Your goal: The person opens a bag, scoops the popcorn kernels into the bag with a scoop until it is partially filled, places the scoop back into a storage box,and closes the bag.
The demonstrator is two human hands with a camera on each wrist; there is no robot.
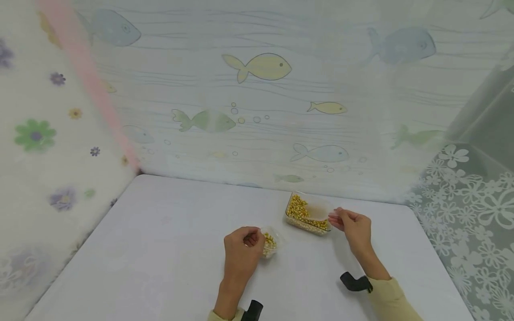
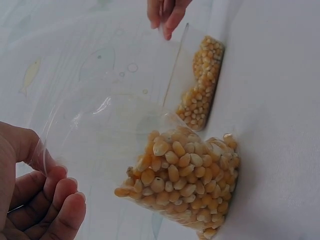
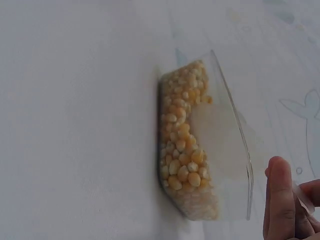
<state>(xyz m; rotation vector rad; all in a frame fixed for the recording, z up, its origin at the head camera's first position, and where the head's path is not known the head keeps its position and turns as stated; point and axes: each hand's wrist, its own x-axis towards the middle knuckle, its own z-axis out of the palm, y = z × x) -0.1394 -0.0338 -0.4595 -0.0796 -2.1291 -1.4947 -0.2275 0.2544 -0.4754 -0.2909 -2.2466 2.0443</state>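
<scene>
My left hand (image 1: 242, 254) pinches the rim of a clear plastic bag (image 2: 107, 117) between thumb and fingertips. Yellow corn kernels (image 2: 180, 182) fill the bag's lower part, and its mouth gapes upward. To the right and farther back stands a clear rectangular container (image 1: 307, 227), also holding corn kernels (image 3: 182, 150). Over its right rim, my right hand (image 1: 355, 229) pinches the handle of a whitish translucent scoop (image 3: 220, 140). The scoop's broad end lies inside the container, against the kernels; the fingers hide most of its handle.
Bag and container stand on a white-covered table (image 1: 168, 232). A fish-print curtain (image 1: 257, 133) hangs along the back edge, a flower-print one (image 1: 36, 178) on the left, and a lace-patterned sheer (image 1: 474, 209) on the right. Black wrist cameras (image 1: 355, 283) sit at both cuffs.
</scene>
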